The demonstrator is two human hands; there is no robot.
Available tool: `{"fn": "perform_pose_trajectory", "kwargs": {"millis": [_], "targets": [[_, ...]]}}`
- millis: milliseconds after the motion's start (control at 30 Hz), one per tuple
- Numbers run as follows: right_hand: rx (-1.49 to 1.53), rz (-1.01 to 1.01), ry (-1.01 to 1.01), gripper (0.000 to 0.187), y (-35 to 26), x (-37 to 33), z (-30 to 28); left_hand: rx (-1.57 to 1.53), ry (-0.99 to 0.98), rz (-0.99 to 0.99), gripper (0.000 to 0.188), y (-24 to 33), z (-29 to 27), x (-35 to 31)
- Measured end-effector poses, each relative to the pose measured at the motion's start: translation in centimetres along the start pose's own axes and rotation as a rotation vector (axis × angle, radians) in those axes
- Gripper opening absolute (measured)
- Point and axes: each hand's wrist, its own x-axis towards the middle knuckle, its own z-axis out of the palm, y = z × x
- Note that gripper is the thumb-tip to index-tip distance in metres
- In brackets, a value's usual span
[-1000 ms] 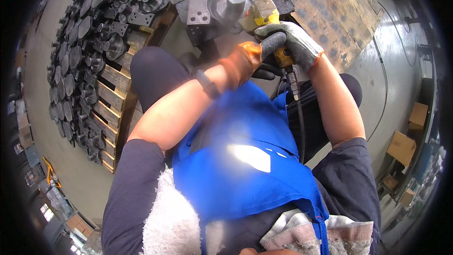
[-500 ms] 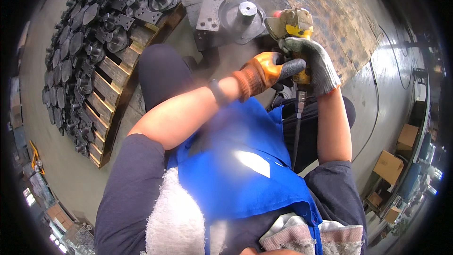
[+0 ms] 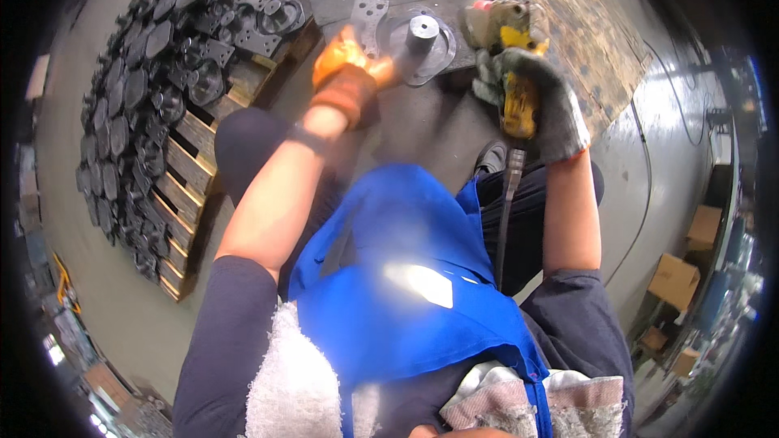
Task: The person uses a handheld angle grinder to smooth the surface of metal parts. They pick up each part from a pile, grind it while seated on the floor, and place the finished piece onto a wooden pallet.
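Note:
My right hand, in a grey-white knit glove, is wrapped round the yellow body of an angle grinder. The grinder's worn guarded head points away from me, just right of a metal part. That part has a round flange with an upright shaft and a flat plate with holes at its left. My left hand, in an orange glove with a dark wristband behind it, is at the near edge of the drilled plate. Motion smears its fingers, so I cannot tell whether they grip the plate.
A wooden pallet at the left is heaped with similar dark metal parts. The worn work surface extends to the far right. A hose runs from the grinder towards me. Cardboard boxes stand at the right edge.
My left hand has left the grinder and moved left and away from me to the drilled plate. The grinder stays in my right hand, slightly shifted.

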Motion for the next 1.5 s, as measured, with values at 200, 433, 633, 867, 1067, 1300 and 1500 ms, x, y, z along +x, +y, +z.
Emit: {"fn": "perform_pose_trajectory", "kwargs": {"millis": [200, 433, 633, 867, 1067, 1300, 1500], "targets": [[0.113, -0.156, 0.185, 0.033, -1.7, 1.9, -4.4, 0.277, -0.285, 0.595, 0.075, 1.1, 3.9, 6.6], [0.147, -0.103, 0.261, 0.041, -2.3, 0.4, -5.1, 0.287, -0.174, 0.549, 0.057, 2.9, 7.7, 8.5], [0.141, -0.107, 0.182, 0.036, -3.2, 0.5, -5.7, 0.383, -0.133, 0.208, 0.066, 7.1, 8.9, 10.0], [0.016, -0.045, 0.192, 0.030, -2.9, -0.8, -5.3, 0.251, -0.281, 0.137, 0.057, 9.5, 1.7, 5.5], [-0.266, 0.185, 0.173, 0.025, -0.5, -0.7, -2.4, -1.016, -1.371, -0.125, 0.049, 3.9, 2.5, -5.5], [-0.619, 0.168, -0.073, 0.025, 3.0, 1.5, 0.2, -1.286, -0.994, 0.266, 0.043, 1.8, 5.9, -8.4], [-1.168, -0.207, -0.454, 0.023, 6.7, 8.7, -1.3, -0.109, -0.478, 0.763, 0.058, 0.1, 6.4, -5.5]]}}
